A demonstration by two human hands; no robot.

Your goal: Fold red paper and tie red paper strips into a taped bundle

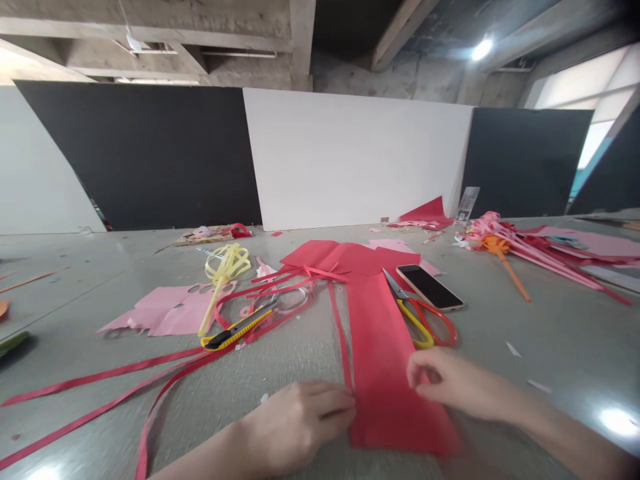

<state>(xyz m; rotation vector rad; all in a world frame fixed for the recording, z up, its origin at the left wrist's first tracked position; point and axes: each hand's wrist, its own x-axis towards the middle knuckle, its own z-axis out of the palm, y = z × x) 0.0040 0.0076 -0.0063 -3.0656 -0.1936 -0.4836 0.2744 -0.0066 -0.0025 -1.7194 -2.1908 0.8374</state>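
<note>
Flanking the long, rectangular red paper sheet (380, 360), which lay lengthwise on the grey table (300, 360), the left hand (303, 420), fingers nearly together, met its left edge and the loosely curled right hand (453, 381) its right, as if steadying it, though blur hid whether either gripped it.

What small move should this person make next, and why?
I'd perhaps slide the narrow red paper-like strip leftward, clear of the long red paper-like sheet: it lies close along the sheet's left edge, its near end by the left hand, while the right hand is at the opposite edge.
</note>
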